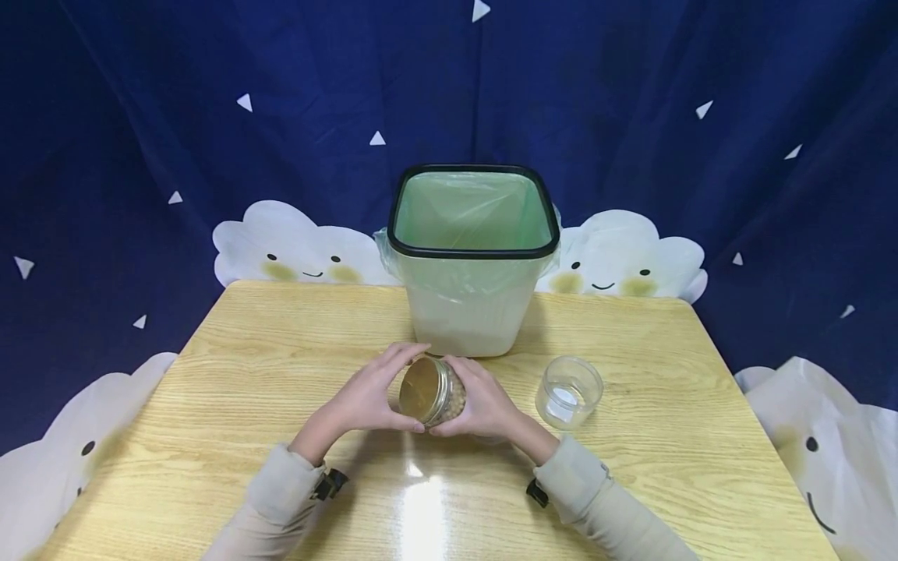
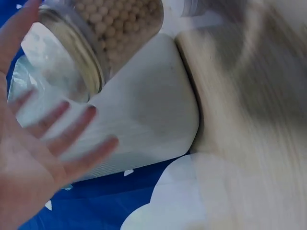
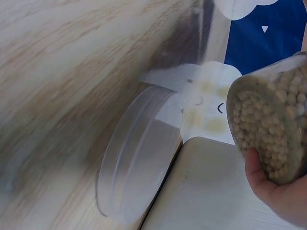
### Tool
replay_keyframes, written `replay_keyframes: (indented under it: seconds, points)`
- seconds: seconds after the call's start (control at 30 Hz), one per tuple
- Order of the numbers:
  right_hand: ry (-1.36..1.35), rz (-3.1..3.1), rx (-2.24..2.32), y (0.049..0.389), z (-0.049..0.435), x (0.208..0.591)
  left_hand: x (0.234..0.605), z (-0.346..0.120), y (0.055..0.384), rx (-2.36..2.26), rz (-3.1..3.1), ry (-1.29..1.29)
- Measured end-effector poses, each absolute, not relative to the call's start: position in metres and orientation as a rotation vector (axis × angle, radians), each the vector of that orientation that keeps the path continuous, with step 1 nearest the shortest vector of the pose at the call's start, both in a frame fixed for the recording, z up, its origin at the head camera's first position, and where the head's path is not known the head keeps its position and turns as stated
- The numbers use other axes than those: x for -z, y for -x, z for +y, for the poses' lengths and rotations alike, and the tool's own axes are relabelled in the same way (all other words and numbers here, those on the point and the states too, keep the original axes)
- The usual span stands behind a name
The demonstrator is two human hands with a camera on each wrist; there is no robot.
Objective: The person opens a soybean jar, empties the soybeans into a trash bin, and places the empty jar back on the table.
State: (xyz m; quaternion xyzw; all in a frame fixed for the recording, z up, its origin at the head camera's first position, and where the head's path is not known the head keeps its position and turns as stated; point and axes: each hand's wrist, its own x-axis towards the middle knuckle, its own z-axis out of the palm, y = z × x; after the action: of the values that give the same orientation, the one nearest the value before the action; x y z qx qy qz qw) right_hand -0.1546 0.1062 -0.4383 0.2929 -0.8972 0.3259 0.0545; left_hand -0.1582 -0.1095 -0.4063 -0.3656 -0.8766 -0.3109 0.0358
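Observation:
A clear jar (image 1: 456,396) of round beige beans or balls lies tilted between both hands, its gold lid (image 1: 420,389) facing left. Its base and the beans against it show in the right wrist view. My right hand (image 1: 486,403) grips the jar near its base, thumb along the near side. The left hand (image 1: 368,391) is spread around the lid; in the left wrist view its fingers (image 2: 72,129) are extended and blurred, apart from the lid's face. To the right of the right hand, a clear round container (image 1: 570,392) stands on the table.
A white bin (image 1: 470,304) with a black rim and green liner stands behind the hands. The wooden table (image 1: 652,467) has a bright reflection at the front. Behind it hangs a dark blue curtain (image 1: 309,70) with white clouds and triangles.

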Motion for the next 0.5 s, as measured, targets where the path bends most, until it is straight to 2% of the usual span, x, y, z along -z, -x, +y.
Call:
replay_keyframes:
  seconds: [0.13,0.23,0.5]
  points:
    - [-0.906,-2.750,-0.984,0.1546,0.1092,0.4383,0.4037,-0.1107,0.1582,0.818,-2.605,1.335]
    - [-0.929,-2.747,-0.967,0.1551,0.1106,0.4377,0.4037,-0.1099,0.1579,0.770,-2.572,1.381]
    - [-0.943,-2.690,-0.939,0.1550,0.1084,0.4356,0.4062,-0.1064,0.1571,1.041,-2.647,1.119]
